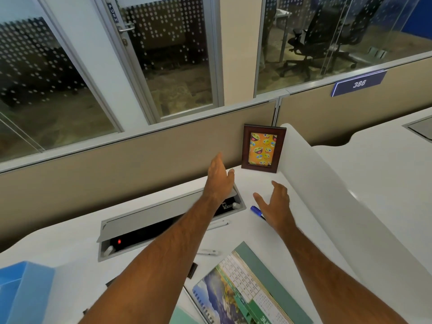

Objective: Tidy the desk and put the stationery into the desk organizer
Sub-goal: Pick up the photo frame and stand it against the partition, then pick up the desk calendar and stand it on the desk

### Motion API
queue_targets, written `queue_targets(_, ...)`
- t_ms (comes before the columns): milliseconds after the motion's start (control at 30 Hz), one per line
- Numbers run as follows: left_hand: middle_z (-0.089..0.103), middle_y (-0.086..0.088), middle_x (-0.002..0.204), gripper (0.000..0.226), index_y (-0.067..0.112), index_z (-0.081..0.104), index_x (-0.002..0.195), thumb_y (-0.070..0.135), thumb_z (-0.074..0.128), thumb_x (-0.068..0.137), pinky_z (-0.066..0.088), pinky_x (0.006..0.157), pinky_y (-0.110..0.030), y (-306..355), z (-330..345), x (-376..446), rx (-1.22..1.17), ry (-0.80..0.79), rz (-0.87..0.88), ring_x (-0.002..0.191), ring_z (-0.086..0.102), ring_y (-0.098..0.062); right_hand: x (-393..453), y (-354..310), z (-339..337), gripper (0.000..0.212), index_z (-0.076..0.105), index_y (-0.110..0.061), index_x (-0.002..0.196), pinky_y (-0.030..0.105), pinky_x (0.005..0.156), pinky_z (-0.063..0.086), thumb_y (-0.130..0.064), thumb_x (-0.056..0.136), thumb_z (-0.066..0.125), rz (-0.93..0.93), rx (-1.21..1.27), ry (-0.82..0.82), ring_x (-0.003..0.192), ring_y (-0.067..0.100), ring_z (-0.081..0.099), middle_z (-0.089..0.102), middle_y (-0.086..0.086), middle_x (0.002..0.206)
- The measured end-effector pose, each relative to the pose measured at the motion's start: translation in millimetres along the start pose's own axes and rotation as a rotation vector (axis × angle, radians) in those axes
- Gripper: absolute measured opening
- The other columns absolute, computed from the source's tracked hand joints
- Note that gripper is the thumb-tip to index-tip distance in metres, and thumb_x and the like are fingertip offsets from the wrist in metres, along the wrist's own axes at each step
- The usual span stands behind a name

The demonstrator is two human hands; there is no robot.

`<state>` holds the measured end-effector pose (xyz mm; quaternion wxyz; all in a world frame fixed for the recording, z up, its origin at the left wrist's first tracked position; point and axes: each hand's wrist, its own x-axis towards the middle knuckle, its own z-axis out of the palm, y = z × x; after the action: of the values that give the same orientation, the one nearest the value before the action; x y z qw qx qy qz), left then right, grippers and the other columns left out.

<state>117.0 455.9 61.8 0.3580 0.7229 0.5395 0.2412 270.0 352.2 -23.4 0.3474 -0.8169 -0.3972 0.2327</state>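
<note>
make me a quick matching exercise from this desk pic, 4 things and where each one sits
Things:
1. picture frame
2. blue marker
3. blue organizer
4. calendar

Places:
A. bottom left corner of the view
B. upright against the partition, beyond both hands
C. flat on the desk between the two forearms, near edge
D. on the desk, partly hidden under the right hand

Pairs: 1-B, 2-D, 3-A, 4-C

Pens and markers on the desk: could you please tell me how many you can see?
3: a blue marker under the right hand, a white pen beside the left forearm, another white pen near the calendar. Arms may hide more.
</note>
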Motion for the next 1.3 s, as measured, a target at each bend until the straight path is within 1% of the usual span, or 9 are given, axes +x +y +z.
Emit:
queue_targets(200,0.018,-0.005,0.173,0.065,0.015,0.017,0.165,0.024,0.049,0.110,0.022,0.129,-0.043,-8.9,-28.6,-53.5,0.064,-0.023,0.010,0.159,0.017,-0.023,-49.4,-9.0,-5.1,0.086,0.026,-0.018,0.159,0.046,0.115,0.039,-0.060,0.092,0.061,-0.130,-0.143,-0.123,0.151,0.031,0.030,0.026,0.009,0.166)
queue_targets(400,0.019,-0.003,0.173,0.064,0.016,0.020,0.165,0.025,0.049,0.110,0.017,0.130,-0.040,-34.5,-47.2,-110.4,0.076,-0.031,0.026,0.159,0.015,-0.021,-101.2,-8.1,-4.3,0.089,0.018,-0.025,0.162,0.047,0.122,0.028,-0.069,0.093,0.052,-0.174,-0.227,-0.182,0.157,0.025,0.015,0.017,0.001,0.171)
queue_targets(633,0.024,-0.009,0.170,0.062,0.011,0.025,0.163,0.023,0.053,0.108,0.017,0.128,-0.036,-83.6,-51.3,-179.2,0.083,-0.038,-0.024,0.158,0.019,-0.025,-159.0,7.6,1.5,0.092,0.006,-0.024,0.165,0.046,0.126,0.013,-0.069,0.095,0.047,-0.192,-0.297,-0.313,0.159,0.021,-0.004,0.000,0.001,0.173)
queue_targets(800,0.028,-0.007,0.169,0.062,0.014,0.029,0.162,0.022,0.057,0.106,0.018,0.125,-0.033,-106.3,-47.3,-225.6,0.073,-0.064,-0.119,0.156,0.024,-0.024,-199.1,21.5,2.0,0.089,0.009,-0.023,0.164,0.044,0.127,0.006,-0.066,0.097,0.048,-0.199,-0.300,-0.338,0.159,0.024,-0.005,0.002,0.001,0.173)
queue_targets(933,0.039,-0.009,0.162,0.059,0.011,0.035,0.158,0.018,0.058,0.105,0.028,0.119,-0.032,-119.9,-40.6,-265.1,0.047,-0.114,-0.168,0.150,0.035,-0.024,-229.6,34.4,1.9,0.085,0.014,-0.021,0.164,0.046,0.127,0.012,-0.062,0.098,0.050,-0.178,-0.311,-0.338,0.159,0.025,-0.001,0.006,0.004,0.172)
queue_targets(1033,0.039,-0.006,0.162,0.060,0.012,0.035,0.159,0.016,0.057,0.104,0.030,0.122,-0.038,-125.3,-34.8,-287.6,0.037,-0.145,-0.170,0.151,0.032,-0.024,-252.1,45.1,0.6,0.083,0.018,-0.021,0.163,0.046,0.126,0.014,-0.058,0.098,0.054,-0.155,-0.276,-0.328,0.159,0.024,0.002,0.008,0.004,0.172)
queue_targets(1100,0.033,-0.004,0.166,0.062,0.014,0.032,0.161,0.014,0.056,0.104,0.028,0.125,-0.039,-126.1,-31.6,-296.7,0.017,-0.156,-0.183,0.154,0.028,-0.022,-266.2,51.7,-1.0,0.080,0.025,-0.018,0.161,0.049,0.126,0.023,-0.052,0.097,0.060,-0.136,-0.244,-0.326,0.157,0.027,0.014,0.017,0.006,0.170)
queue_targets(1167,0.036,-0.008,0.164,0.059,0.010,0.036,0.159,0.014,0.057,0.104,0.029,0.124,-0.038,-125.9,-29.6,-301.2,0.027,-0.170,-0.207,0.152,0.032,-0.025,-280.5,58.7,-3.0,0.075,0.033,-0.015,0.155,0.049,0.120,0.037,-0.043,0.095,0.067,-0.111,-0.206,-0.302,0.150,0.028,0.030,0.032,0.008,0.162)
queue_targets(1300,0.056,-0.015,0.137,0.039,0.005,0.055,0.136,0.012,0.061,0.099,0.041,0.109,-0.038,-122.9,-27.1,-304.2,0.101,-0.184,-0.213,0.134,0.049,-0.032,-306.5,73.2,-9.8,0.057,0.047,-0.014,0.137,0.042,0.103,0.054,-0.025,0.089,0.077,-0.088,-0.135,-0.204,0.130,0.025,0.046,0.049,0.008,0.137)
